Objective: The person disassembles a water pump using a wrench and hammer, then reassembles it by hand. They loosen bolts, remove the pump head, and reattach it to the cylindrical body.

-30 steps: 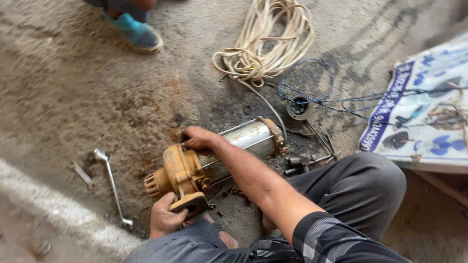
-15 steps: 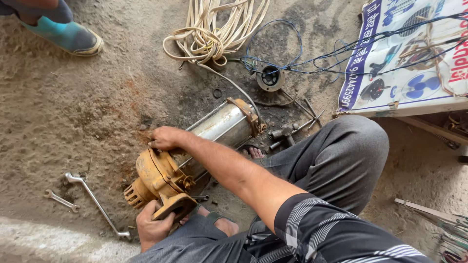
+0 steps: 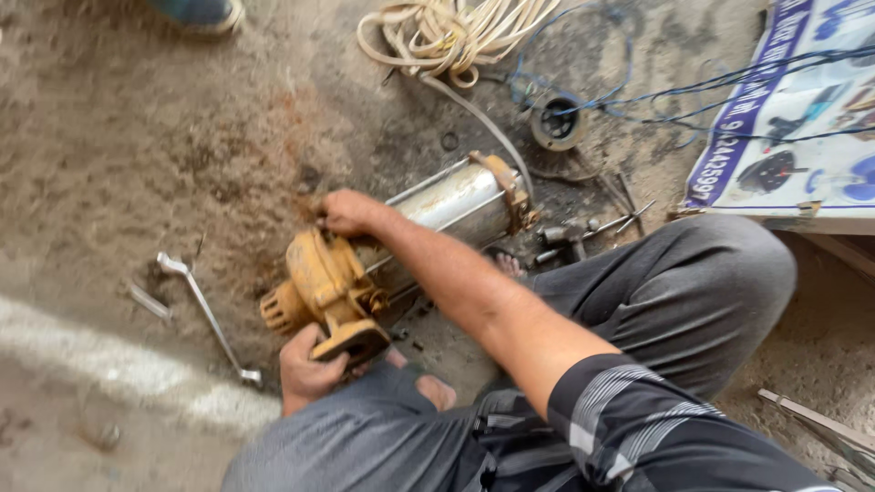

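Note:
A water pump lies on its side on the dirty floor, with a rusty yellow cast head [image 3: 321,278] and a shiny steel cylinder body [image 3: 452,202]. My left hand [image 3: 308,369] grips the yellow flange at the pump's near lower corner. My right hand [image 3: 344,211] reaches across and rests on top of the yellow head where it meets the steel body, fingers curled over it. I sit on the ground in grey trousers, my knees on either side of the pump.
A long metal wrench [image 3: 206,314] and a short metal piece [image 3: 149,301] lie left of the pump. A coil of cream cable [image 3: 447,32] and blue wires [image 3: 638,100] lie behind it, with a round part [image 3: 556,121]. A printed board [image 3: 802,109] is at the right. Another person's shoe [image 3: 200,13] is at the top left.
The view has shifted, so everything sits a little differently in frame. Both hands have stayed on the yellow pump head in the same grip.

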{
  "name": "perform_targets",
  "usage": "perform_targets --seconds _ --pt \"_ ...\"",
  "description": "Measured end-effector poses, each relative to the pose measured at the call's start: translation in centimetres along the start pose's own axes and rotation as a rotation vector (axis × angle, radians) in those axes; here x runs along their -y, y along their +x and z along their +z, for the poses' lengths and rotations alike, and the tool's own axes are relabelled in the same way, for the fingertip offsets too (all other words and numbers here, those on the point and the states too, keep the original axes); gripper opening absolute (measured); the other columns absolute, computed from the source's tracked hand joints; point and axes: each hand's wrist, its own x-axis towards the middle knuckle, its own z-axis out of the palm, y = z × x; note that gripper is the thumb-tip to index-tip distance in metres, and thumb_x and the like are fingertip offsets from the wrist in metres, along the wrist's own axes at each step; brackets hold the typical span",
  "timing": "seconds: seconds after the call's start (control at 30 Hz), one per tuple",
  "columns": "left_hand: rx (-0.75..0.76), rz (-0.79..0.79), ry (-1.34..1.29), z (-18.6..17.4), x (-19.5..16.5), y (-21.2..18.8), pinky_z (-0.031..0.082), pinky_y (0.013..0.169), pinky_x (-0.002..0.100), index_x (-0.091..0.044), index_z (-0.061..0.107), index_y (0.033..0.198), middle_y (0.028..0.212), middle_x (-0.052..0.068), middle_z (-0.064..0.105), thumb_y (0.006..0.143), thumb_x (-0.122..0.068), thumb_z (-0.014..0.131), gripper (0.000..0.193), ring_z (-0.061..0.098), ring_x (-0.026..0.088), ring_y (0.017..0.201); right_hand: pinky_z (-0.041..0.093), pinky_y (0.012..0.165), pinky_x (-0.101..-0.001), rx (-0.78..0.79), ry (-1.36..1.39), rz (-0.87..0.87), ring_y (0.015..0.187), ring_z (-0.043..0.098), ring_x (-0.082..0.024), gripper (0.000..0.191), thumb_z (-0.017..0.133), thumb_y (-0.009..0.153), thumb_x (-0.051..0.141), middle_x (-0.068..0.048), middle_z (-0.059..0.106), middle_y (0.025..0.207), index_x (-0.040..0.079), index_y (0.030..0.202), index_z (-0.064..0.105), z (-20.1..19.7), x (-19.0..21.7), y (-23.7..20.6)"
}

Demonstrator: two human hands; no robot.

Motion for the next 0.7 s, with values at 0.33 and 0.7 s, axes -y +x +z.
perform_targets --seconds 0.33,0.7 --pt "0.041 0.106 0.159 -1.0 2.6 -0.8 0.049 0.058 0.037 -0.005 0.055 0.077 0.071 0.013 0.058 0.069 -0.02 0.082 0.032 0.057 0.024 0.061 0.058 0.068 -0.0323 -0.763 0.524 -0.166 0.079 0.065 -0.013 0.027 0.067 0.109 0.034 -0.002 0.07 0.089 0.008 0.102 0.071 1.9 -2.8 -7.5" --pt "-0.048 0.107 0.111 -0.6 0.6 -1.3 0.047 0.058 0.038 -0.004 0.052 0.074 0.07 0.01 0.058 0.066 -0.014 0.082 0.034 0.06 0.021 0.064 0.055 0.087 -0.0508 0.437 -0.249 0.094 0.102 0.068 -0.04 0.03 0.069 0.086 0.027 -0.021 0.071 0.112 0.008 0.107 0.076 13.4 -1.7 -21.0"
